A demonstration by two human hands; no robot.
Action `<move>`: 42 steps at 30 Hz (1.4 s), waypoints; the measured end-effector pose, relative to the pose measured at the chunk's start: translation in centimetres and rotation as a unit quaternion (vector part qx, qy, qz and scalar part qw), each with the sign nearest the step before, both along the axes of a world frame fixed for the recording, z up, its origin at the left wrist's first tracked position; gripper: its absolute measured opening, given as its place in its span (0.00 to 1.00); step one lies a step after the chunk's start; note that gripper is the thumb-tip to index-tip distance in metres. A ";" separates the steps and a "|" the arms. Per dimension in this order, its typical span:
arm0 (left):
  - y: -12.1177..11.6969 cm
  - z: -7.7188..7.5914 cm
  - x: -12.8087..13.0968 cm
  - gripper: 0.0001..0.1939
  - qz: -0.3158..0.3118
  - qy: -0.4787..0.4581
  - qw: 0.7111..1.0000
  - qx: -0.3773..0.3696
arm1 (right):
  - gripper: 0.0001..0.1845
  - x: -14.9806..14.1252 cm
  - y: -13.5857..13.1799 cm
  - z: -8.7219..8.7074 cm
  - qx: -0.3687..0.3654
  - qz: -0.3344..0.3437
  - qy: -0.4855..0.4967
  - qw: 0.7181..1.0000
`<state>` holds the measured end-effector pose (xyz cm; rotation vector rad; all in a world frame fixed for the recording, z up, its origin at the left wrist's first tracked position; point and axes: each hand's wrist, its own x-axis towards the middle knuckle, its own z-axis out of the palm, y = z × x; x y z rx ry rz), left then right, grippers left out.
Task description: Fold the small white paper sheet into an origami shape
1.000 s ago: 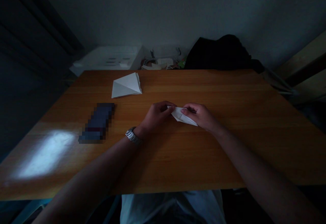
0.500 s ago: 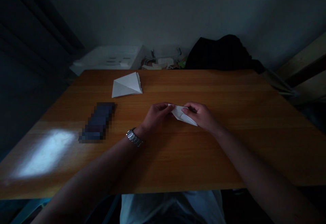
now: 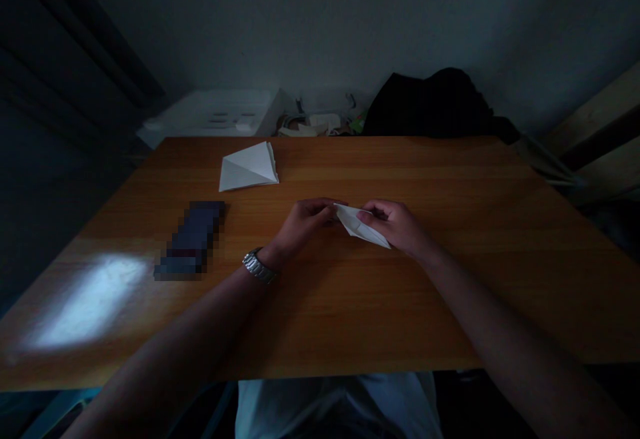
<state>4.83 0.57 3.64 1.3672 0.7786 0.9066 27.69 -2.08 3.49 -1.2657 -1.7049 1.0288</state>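
A small folded white paper piece lies low over the wooden table, held between both hands. My left hand, with a metal watch on its wrist, pinches the paper's left tip with curled fingers. My right hand grips the paper's right side, thumb on top and fingers curled beneath. A second, larger folded white paper rests flat on the table farther back and to the left, apart from both hands.
A dark pixelated flat object lies on the table left of my hands. A bright patch of light falls on the table's left front. Behind the table stand a white box, some clutter and a black bag.
Both hands shifted only slightly; the small paper's left tip has lifted a little and its right end has moved a little to the right.
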 end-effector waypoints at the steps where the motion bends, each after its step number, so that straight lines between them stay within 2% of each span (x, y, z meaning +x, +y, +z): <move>1: 0.1 -0.1 -0.1 0.17 0.003 -0.003 1.000 0.003 | 0.17 0.0 0.0 0.0 0.002 -0.001 -0.003 1.000; 6: 0.1 -0.6 0.0 0.17 0.032 -0.017 0.999 0.011 | 0.17 0.0 0.0 0.0 0.014 -0.001 -0.010 1.000; 11: 0.2 -1.1 0.4 0.16 0.063 -0.053 0.996 -0.027 | 0.17 -0.1 0.0 -0.1 0.035 0.005 -0.013 0.999; 17: 0.3 -1.1 0.5 0.17 0.043 -0.078 0.994 -0.067 | 0.18 -0.3 -0.1 0.0 0.024 -0.016 -0.009 1.000; 21: -0.1 -0.5 0.7 0.18 0.029 -0.047 0.997 -0.048 | 0.18 -0.3 -0.1 -0.1 0.025 -0.025 -0.013 0.999; 26: -0.5 -0.2 0.9 0.16 0.045 -0.004 0.999 -0.017 | 0.17 -0.3 -0.1 0.0 0.027 -0.015 -0.023 0.999; 42: -0.2 -0.5 0.9 0.14 0.049 -0.015 0.999 -0.019 | 0.16 -0.3 -0.1 -0.1 0.011 0.000 -0.007 1.000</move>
